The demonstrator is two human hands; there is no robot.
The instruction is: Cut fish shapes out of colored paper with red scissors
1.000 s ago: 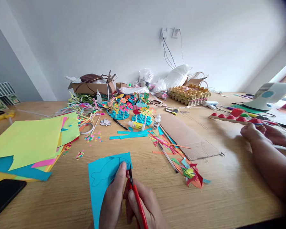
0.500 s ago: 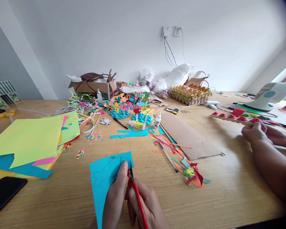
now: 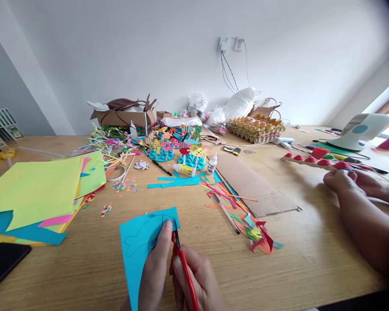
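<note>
My left hand [image 3: 155, 268] pinches a sheet of blue paper [image 3: 131, 270], thumb on top. A fish outline is drawn on the sheet in dark pen, and the thumb covers part of it. In my right hand [image 3: 201, 272] is a pair of scissors [image 3: 188, 276] with red handles. Its dark blades meet the paper's right edge, just beside my left thumb. The lower part of the handles runs out of view at the bottom.
Yellow paper [image 3: 35, 185] and a black phone [image 3: 6, 263] lie at left. Coloured scraps [image 3: 259, 233], a pen [image 3: 226, 211] and cardboard [image 3: 256, 185] are to the right. Behind stand glue bottles [image 3: 212, 164]. At far right, another person's hands [image 3: 343, 181] hold a red-painted egg-carton strip [image 3: 314, 160].
The view has shifted slightly, so most things sit a little further left. My hands, the blue paper and the scissors keep nearly the same arrangement.
</note>
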